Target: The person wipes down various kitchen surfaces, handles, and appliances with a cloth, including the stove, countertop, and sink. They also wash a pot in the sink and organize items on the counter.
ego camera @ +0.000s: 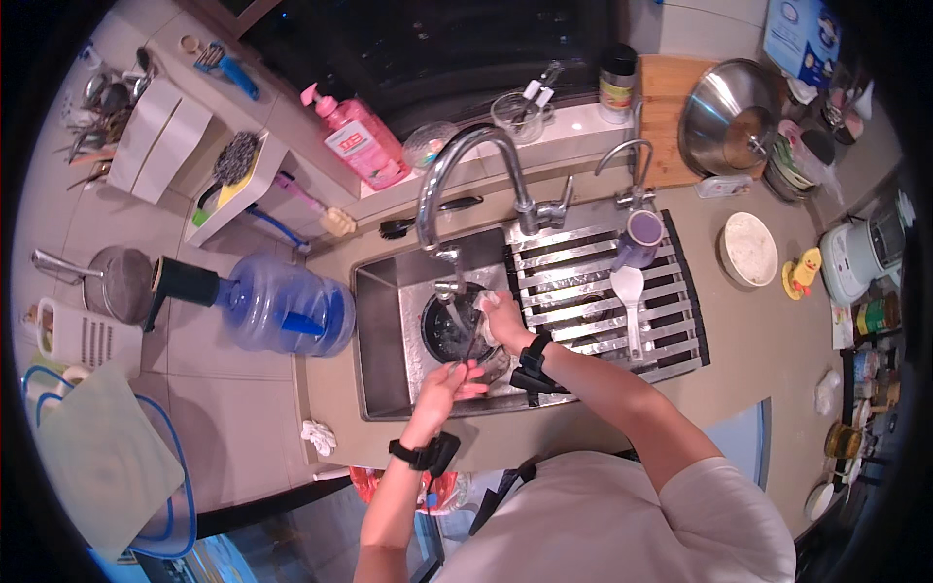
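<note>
Water runs from the curved chrome faucet (pixel 474 146) into a dark round pot (pixel 431 331) in the stainless steel sink (pixel 383 379). My right hand (pixel 504 322) grips a wet white cloth (pixel 487 300) over the pot's right side. Below the stream, my left hand (pixel 444 393) pinches the end of a thin dark utensil (pixel 472 347) between thumb and fingertips, its other fingers spread. The utensil slants up toward the cloth; its far end is hidden, so its kind is unclear.
A roll-up drying rack (pixel 539 321) covers the sink's right side, carrying a purple cup (pixel 641 240) and a white rice paddle (pixel 629 310). A blue plastic water jug (pixel 284 306) lies left of the sink. A white bowl (pixel 748 249) and rubber duck (pixel 803 271) stand right.
</note>
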Available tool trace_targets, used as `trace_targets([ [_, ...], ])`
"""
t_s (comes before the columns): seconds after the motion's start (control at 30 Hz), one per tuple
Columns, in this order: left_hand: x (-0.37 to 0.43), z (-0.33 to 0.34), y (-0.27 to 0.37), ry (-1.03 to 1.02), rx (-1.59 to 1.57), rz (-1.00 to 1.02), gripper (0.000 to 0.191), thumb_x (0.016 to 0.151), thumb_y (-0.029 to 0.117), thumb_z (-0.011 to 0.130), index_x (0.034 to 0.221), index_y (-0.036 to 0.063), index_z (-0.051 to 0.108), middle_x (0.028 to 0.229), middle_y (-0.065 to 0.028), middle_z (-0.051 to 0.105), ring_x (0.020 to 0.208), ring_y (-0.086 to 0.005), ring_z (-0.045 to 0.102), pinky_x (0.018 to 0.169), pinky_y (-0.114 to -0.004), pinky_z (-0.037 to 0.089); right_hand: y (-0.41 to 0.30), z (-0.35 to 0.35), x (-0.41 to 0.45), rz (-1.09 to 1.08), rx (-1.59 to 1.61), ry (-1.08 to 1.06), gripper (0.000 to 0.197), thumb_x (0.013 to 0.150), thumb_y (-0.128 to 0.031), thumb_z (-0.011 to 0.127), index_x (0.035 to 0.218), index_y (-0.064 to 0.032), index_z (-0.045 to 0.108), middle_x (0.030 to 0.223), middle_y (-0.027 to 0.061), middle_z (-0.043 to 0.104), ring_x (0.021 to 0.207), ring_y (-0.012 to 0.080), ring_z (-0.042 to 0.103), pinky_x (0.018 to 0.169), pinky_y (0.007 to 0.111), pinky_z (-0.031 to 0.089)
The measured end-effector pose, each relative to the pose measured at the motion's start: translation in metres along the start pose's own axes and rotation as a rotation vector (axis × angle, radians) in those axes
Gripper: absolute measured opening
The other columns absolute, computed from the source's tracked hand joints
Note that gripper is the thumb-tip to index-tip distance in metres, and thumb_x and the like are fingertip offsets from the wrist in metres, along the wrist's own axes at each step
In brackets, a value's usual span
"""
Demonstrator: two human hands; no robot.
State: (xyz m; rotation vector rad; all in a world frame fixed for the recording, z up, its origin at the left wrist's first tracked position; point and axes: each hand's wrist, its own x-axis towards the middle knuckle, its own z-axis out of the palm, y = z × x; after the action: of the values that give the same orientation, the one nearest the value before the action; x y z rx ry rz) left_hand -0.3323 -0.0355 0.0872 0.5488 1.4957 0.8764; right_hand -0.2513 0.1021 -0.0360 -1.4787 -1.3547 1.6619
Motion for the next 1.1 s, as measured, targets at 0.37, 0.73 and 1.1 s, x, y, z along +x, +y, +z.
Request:
trace_targets([
  [0.37, 0.075, 0.092, -0.019, -0.023, -0.154, 0.067, 0.025, 0.085, 0.013, 0.058, 0.109, 0.0061, 0.057, 0.079, 0.0051, 0.057, 0.065, -0.0028, 0.051, 0.059, -0.018, 0.047, -0.022, -0.154, -0.071, -0.239, 0.648, 0.022, 0.02, 0.09, -0.016, 0.049, 0.107, -0.0052, 0.046, 0.089, 0.0018, 0.054, 0.075, 0.0079, 0.053, 0.064, 0.022, 0.044],
  [0.73, 0.126, 0.151, -0.056, 0.059, 0.586, 0.638, 0.04, 0.067, 0.007, 0.069, 0.104, 0.0, 0.057, 0.084, -0.0166, 0.059, 0.083, -0.0283, 0.056, 0.071, -0.035, 0.046, -0.059, -0.19, -0.091, -0.184, 0.604, -0.017, 0.024, 0.092, -0.014, 0.045, 0.114, -0.0045, 0.043, 0.106, 0.0053, 0.053, 0.093, 0.0119, 0.053, 0.082, 0.027, 0.043],
  [1.1, 0.128, -0.005, -0.1, 0.427, 0.697, 0.369, 0.046, 0.072, 0.033, 0.065, 0.102, -0.0015, 0.058, 0.1, -0.0206, 0.059, 0.088, -0.0304, 0.06, 0.074, -0.04, 0.047, -0.066, -0.112, -0.057, 0.01, 0.557, -0.187, 0.022, 0.092, -0.015, 0.046, 0.11, -0.0033, 0.047, 0.103, 0.005, 0.055, 0.092, 0.0118, 0.053, 0.082, 0.025, 0.043],
])
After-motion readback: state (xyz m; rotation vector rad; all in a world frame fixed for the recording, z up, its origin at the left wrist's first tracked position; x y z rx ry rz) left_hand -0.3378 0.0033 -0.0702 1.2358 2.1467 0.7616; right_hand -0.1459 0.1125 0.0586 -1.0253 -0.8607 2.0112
